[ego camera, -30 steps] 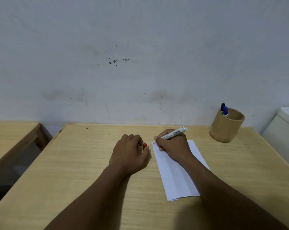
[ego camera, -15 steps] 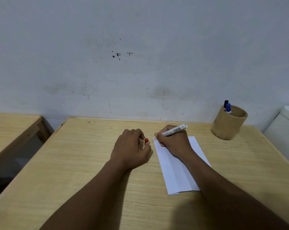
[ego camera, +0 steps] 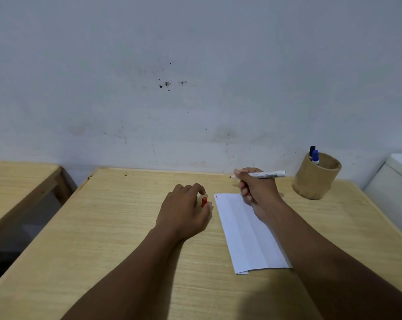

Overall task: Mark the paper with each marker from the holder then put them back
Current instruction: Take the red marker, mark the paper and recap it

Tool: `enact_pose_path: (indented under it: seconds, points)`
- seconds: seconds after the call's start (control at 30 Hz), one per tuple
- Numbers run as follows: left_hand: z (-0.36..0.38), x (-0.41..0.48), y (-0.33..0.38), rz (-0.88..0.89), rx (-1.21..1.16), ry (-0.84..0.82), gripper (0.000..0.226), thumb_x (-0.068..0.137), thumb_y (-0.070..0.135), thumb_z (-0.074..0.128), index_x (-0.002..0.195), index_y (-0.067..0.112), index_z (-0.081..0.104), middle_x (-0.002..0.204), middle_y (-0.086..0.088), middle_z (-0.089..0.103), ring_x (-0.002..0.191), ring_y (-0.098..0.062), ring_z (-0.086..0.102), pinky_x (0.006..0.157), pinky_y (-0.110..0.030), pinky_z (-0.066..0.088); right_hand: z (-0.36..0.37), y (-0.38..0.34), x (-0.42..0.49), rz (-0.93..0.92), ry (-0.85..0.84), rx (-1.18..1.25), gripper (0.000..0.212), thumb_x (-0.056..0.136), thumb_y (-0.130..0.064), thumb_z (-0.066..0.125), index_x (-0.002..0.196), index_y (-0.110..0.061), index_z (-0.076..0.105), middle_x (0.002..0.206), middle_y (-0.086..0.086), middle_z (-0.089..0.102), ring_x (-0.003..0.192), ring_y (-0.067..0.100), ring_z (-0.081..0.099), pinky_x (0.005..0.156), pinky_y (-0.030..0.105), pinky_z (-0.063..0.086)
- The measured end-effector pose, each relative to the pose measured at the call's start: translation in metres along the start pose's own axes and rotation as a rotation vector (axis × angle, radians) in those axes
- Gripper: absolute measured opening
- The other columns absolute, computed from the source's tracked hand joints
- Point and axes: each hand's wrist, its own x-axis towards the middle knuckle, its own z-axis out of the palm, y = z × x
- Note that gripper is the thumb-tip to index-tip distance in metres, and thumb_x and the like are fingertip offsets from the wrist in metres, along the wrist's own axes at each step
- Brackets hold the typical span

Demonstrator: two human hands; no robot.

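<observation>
A folded white paper (ego camera: 248,232) lies on the wooden table (ego camera: 116,227), with a short red mark (ego camera: 216,197) at its top left corner. My right hand (ego camera: 258,189) holds a white marker (ego camera: 265,174) lifted above the paper's far edge, its red tip pointing left. My left hand (ego camera: 186,211) rests on the table left of the paper and pinches the red cap (ego camera: 204,202). A round tan holder (ego camera: 315,179) stands at the far right with a blue marker (ego camera: 315,156) and a black marker (ego camera: 311,149) sticking up in it.
A grey wall rises right behind the table. A second wooden table (ego camera: 17,185) stands to the left across a gap. A white object (ego camera: 396,188) sits beside the table's right edge.
My right hand has lifted the marker off the paper and moved it back and to the right, uncovering a short red mark. My left hand has stayed in place with the cap.
</observation>
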Motion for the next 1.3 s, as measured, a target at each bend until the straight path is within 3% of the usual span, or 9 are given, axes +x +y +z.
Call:
enact_pose_path:
  seconds: [0.13, 0.2, 0.3, 0.43, 0.57, 0.73, 1.1, 1.23, 1.3]
  points:
    - [0.001, 0.000, 0.000, -0.001, 0.000, -0.002, 0.016, 0.089, 0.042, 0.057, 0.094, 0.030, 0.067, 0.075, 0.014, 0.064, 0.086, -0.016, 0.057, 0.070, -0.033, 0.047, -0.010, -0.019, -0.004, -0.008, -0.059, 0.084, 0.014, 0.086, -0.018, 0.073, 0.100, -0.015, 0.072, 0.075, 0.009, 0.068, 0.053, 0.013, 0.055, 0.046, 0.025, 0.035]
    - [0.001, 0.002, 0.001, -0.124, -0.091, -0.006, 0.010, 0.087, 0.040, 0.058, 0.087, 0.033, 0.066, 0.066, 0.014, 0.067, 0.078, -0.013, 0.062, 0.067, -0.033, 0.051, -0.014, -0.030, -0.008, 0.038, -0.091, 0.141, 0.022, 0.090, -0.022, 0.061, 0.105, -0.008, 0.072, 0.077, 0.013, 0.070, 0.054, 0.017, 0.059, 0.048, 0.027, 0.036]
    - [-0.010, 0.014, 0.013, -0.369, -0.419, 0.069, 0.008, 0.089, 0.031, 0.066, 0.083, 0.029, 0.071, 0.067, 0.008, 0.074, 0.065, -0.009, 0.069, 0.065, -0.031, 0.055, -0.019, -0.042, -0.017, 0.098, -0.103, 0.178, 0.023, 0.089, -0.022, 0.049, 0.093, -0.007, 0.066, 0.069, 0.013, 0.069, 0.048, 0.018, 0.055, 0.044, 0.025, 0.033]
    - [-0.029, 0.042, 0.048, -0.557, -0.906, 0.057, 0.015, 0.095, 0.023, 0.067, 0.087, 0.015, 0.076, 0.085, 0.000, 0.073, 0.069, -0.013, 0.064, 0.059, -0.018, 0.047, -0.026, -0.042, -0.031, 0.117, -0.077, 0.187, 0.013, 0.089, -0.021, 0.059, 0.083, -0.010, 0.063, 0.062, 0.008, 0.066, 0.045, 0.014, 0.052, 0.038, 0.022, 0.032]
    - [-0.031, 0.058, 0.076, -0.631, -1.105, -0.061, 0.016, 0.090, 0.038, 0.072, 0.088, 0.024, 0.080, 0.087, 0.003, 0.067, 0.075, -0.018, 0.059, 0.068, -0.030, 0.042, -0.035, -0.042, -0.044, 0.115, -0.011, 0.304, 0.012, 0.087, -0.022, 0.068, 0.084, -0.011, 0.066, 0.062, 0.006, 0.066, 0.045, 0.012, 0.054, 0.036, 0.020, 0.034]
    - [-0.022, 0.062, 0.103, -0.669, -1.234, -0.130, 0.025, 0.090, 0.038, 0.073, 0.105, 0.018, 0.079, 0.091, 0.002, 0.067, 0.080, -0.020, 0.061, 0.069, -0.032, 0.042, -0.045, -0.048, -0.056, 0.079, 0.024, 0.387, 0.010, 0.086, -0.021, 0.070, 0.084, -0.011, 0.069, 0.065, 0.006, 0.068, 0.048, 0.012, 0.059, 0.040, 0.021, 0.038]
    - [-0.005, 0.073, 0.149, -0.571, -1.305, -0.077, 0.013, 0.097, 0.029, 0.067, 0.096, 0.018, 0.074, 0.101, -0.005, 0.074, 0.095, -0.022, 0.070, 0.079, -0.034, 0.055, -0.056, -0.054, -0.066, 0.006, -0.023, 0.545, 0.012, 0.090, -0.020, 0.073, 0.091, -0.009, 0.069, 0.074, 0.008, 0.073, 0.058, 0.014, 0.069, 0.054, 0.025, 0.047]
    - [-0.013, 0.095, 0.172, -0.471, -1.272, -0.014, 0.014, 0.102, 0.016, 0.058, 0.101, 0.007, 0.068, 0.097, -0.011, 0.076, 0.079, -0.026, 0.075, 0.074, -0.035, 0.061, -0.074, -0.072, -0.068, -0.001, -0.065, 0.373, 0.032, 0.089, -0.040, 0.072, 0.101, -0.010, 0.068, 0.078, 0.007, 0.073, 0.062, 0.017, 0.070, 0.054, 0.027, 0.046]
    - [-0.021, 0.110, 0.185, -0.380, -1.216, 0.051, 0.013, 0.101, 0.014, 0.059, 0.103, 0.004, 0.067, 0.092, -0.009, 0.076, 0.070, -0.024, 0.074, 0.066, -0.033, 0.060, -0.089, -0.082, -0.067, 0.005, -0.041, 0.195, 0.032, 0.091, -0.039, 0.070, 0.104, -0.010, 0.064, 0.075, 0.008, 0.070, 0.057, 0.017, 0.066, 0.051, 0.026, 0.044]
